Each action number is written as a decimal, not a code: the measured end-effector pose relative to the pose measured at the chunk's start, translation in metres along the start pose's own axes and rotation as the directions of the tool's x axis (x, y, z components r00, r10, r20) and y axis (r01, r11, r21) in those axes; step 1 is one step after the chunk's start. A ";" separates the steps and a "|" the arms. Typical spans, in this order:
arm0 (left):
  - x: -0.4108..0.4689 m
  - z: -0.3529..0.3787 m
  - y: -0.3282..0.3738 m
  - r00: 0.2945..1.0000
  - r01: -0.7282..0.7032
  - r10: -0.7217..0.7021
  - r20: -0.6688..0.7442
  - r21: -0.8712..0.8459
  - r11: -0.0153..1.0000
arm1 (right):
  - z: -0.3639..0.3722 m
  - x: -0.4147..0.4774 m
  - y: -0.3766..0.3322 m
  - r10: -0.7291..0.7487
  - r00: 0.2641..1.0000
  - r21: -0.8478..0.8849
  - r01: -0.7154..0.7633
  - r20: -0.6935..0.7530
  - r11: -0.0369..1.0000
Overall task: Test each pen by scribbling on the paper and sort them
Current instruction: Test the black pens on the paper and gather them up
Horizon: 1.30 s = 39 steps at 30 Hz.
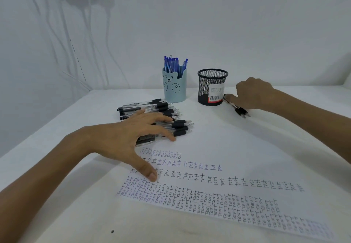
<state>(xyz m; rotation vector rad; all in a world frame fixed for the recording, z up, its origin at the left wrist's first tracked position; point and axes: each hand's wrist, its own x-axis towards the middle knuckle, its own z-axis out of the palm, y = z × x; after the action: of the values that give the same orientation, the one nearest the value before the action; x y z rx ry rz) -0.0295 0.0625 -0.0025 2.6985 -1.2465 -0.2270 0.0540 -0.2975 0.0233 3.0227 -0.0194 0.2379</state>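
Rows of TEST in blue and black ink fill the paper (209, 186), and the thumb of the left hand (121, 138) rests on its upper left part. That hand lies flat with fingers straight and spread over the pile of black pens (171, 109), gripping none of them. Across the table (57, 138), the right hand (252, 94) sits knuckles up with its fingers on the rear ends of 2 black pens (240, 110) lying just beside the mesh cup (211, 87); whether it pinches them or merely touches them cannot be told. No pen shows above that cup's rim, while the bear cup (174, 87) to its left holds the blue pens (171, 64). Sorting seems to be the step in hand. Next, probably, 1 pen from the pile must be pinched, carried to a bare patch of paper and scribbled with
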 end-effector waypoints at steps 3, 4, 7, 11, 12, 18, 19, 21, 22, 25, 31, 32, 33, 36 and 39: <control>0.011 0.006 -0.017 0.991 0.116 -0.101 0.091 -0.181 0.977 | -0.011 -0.023 -0.024 -0.088 0.982 0.000 0.090 -0.167 0.996; 0.009 0.013 -0.030 0.986 0.115 -0.086 0.140 -0.213 0.970 | -0.014 -0.031 -0.033 -0.127 0.976 0.029 0.134 -0.174 0.990; 0.016 0.017 -0.035 0.991 0.127 -0.131 -0.027 -0.116 0.985 | -0.007 -0.048 -0.056 -0.310 0.921 0.136 0.347 -0.237 0.928; -0.002 -0.001 0.007 0.971 0.063 -0.101 -0.218 -0.176 0.982 | 0.007 -0.070 -0.081 -0.539 0.732 0.217 0.656 -0.417 0.723; -0.003 -0.003 0.011 0.966 0.053 -0.088 -0.243 -0.150 0.987 | 0.010 -0.073 -0.087 -0.576 0.690 0.202 0.700 -0.438 0.685; -0.003 -0.002 -0.002 0.932 0.090 -0.088 -0.352 -0.009 0.996 | 0.022 -0.064 -0.104 -0.727 0.474 0.047 0.851 -0.496 0.523; -0.003 -0.002 -0.004 0.937 0.102 -0.092 -0.336 0.013 0.995 | 0.023 -0.063 -0.104 -0.735 0.454 0.032 0.860 -0.504 0.510; -0.003 -0.002 -0.004 0.948 0.111 -0.098 -0.304 0.025 0.994 | 0.024 -0.061 -0.103 -0.755 0.429 -0.017 0.865 -0.497 0.502; -0.003 -0.001 -0.005 0.949 0.107 -0.093 -0.302 0.030 0.994 | 0.024 -0.061 -0.101 -0.761 0.423 -0.047 0.860 -0.493 0.509; -0.003 -0.002 -0.004 0.949 0.111 -0.088 -0.303 0.059 0.992 | 0.018 -0.062 -0.096 -0.768 0.427 -0.096 0.843 -0.477 0.529; -0.004 -0.003 -0.001 0.957 0.159 -0.140 -0.253 0.058 0.986 | 0.009 -0.055 -0.081 -0.805 0.427 -0.183 0.827 -0.411 0.532; -0.004 -0.003 -0.001 0.958 0.163 -0.145 -0.249 0.053 0.985 | 0.009 -0.052 -0.079 -0.803 0.437 -0.193 0.817 -0.406 0.543; -0.004 -0.003 -0.001 0.958 0.167 -0.152 -0.243 0.043 0.985 | 0.007 -0.051 -0.077 -0.791 0.464 -0.183 0.805 -0.399 0.565; -0.005 -0.002 0.000 0.959 0.163 -0.150 -0.240 0.039 0.986 | 0.001 -0.053 -0.074 -0.698 0.555 0.022 0.789 -0.452 0.613; -0.004 -0.002 0.000 0.961 0.161 -0.147 -0.236 0.041 0.986 | 0.001 -0.057 -0.070 -0.559 0.661 0.289 0.737 -0.501 0.612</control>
<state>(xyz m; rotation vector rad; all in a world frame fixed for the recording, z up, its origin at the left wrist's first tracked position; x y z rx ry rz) -0.0321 0.0660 -0.0002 2.7765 -0.9936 0.1081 -0.0005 -0.2275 0.0056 3.0775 1.3715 0.8186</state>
